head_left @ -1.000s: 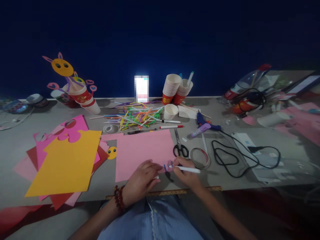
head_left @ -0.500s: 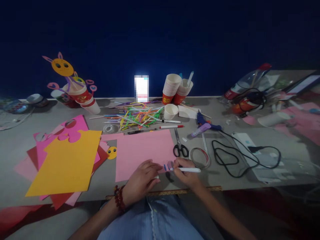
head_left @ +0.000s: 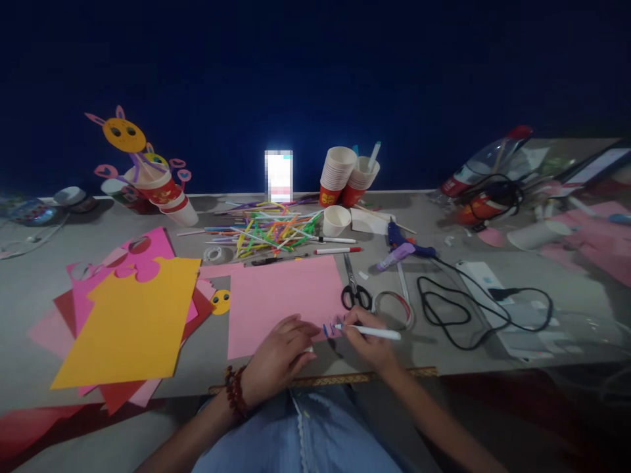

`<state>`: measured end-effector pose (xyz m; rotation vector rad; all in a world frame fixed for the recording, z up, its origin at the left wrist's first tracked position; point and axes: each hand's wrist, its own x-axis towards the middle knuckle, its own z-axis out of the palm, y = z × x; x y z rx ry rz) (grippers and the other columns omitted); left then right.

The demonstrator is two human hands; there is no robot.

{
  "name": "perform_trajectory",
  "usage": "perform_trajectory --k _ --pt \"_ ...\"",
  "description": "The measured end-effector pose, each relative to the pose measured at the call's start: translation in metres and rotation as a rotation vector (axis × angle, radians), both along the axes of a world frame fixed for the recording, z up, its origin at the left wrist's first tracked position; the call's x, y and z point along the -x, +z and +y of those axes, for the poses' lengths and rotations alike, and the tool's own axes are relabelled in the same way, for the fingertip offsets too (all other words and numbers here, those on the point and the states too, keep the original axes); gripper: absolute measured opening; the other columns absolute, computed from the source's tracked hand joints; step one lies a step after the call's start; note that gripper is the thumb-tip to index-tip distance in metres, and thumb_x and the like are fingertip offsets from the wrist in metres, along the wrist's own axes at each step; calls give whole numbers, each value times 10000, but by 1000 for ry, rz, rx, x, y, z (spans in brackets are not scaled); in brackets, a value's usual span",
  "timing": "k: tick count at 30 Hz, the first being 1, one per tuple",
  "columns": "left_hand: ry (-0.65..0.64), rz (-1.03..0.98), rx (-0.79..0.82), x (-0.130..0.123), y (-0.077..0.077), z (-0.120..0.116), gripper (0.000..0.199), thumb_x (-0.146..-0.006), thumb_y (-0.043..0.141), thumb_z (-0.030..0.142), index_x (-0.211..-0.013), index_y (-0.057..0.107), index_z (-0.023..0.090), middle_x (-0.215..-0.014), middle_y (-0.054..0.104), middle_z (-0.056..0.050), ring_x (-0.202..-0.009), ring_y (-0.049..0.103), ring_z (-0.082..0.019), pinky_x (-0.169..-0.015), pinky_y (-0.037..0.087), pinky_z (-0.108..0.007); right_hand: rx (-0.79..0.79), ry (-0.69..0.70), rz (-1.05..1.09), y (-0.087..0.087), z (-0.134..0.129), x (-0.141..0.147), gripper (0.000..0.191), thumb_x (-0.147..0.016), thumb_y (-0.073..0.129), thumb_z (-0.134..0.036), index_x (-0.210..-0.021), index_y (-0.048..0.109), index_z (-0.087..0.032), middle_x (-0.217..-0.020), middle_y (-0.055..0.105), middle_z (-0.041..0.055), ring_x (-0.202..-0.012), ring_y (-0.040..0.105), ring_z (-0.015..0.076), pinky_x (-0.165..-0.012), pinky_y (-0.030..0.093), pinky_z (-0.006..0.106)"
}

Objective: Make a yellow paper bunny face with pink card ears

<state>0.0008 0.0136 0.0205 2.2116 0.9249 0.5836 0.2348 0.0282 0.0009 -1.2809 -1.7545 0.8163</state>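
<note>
A sheet of pink paper [head_left: 280, 289] lies in front of me with short blue strokes near its lower right corner. My right hand [head_left: 367, 338] is closed around a white marker [head_left: 377, 333], whose tip is at those strokes. My left hand [head_left: 280, 351] rests on the sheet's lower edge, fingers curled. A small white bit [head_left: 309, 350] shows by its thumb, too little of it to name. Black-handled scissors [head_left: 355, 292] lie beside the sheet's right edge, just above my right hand. A roll of tape [head_left: 394, 310] is right of the scissors.
Left, yellow paper [head_left: 133, 322] tops a stack of coloured sheets. Behind the pink sheet are colourful pipe cleaners [head_left: 276, 230], a red-capped marker [head_left: 338, 250] and stacked paper cups [head_left: 338, 174]. Right, a blue glue gun [head_left: 409, 243] trails a black cord [head_left: 444, 322]. A decorated cup [head_left: 160, 187] stands back left.
The marker and my right hand have shifted slightly, and the marker's tip sits a little higher by the blue strokes. My left hand stays where it was.
</note>
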Motion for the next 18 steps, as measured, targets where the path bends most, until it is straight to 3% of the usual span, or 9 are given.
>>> perform_trajectory --k 18 --pt "0 3 -1 0 -1 1 293 -966 504 288 -1247 554 224 -1223 674 -52 -1166 577 -179 -1140 342 -445 -2 6 -58 2 2 2 177 -800 502 -176 -627 493 -213 -561 479 -43 -519 455 120 -528 354 244"
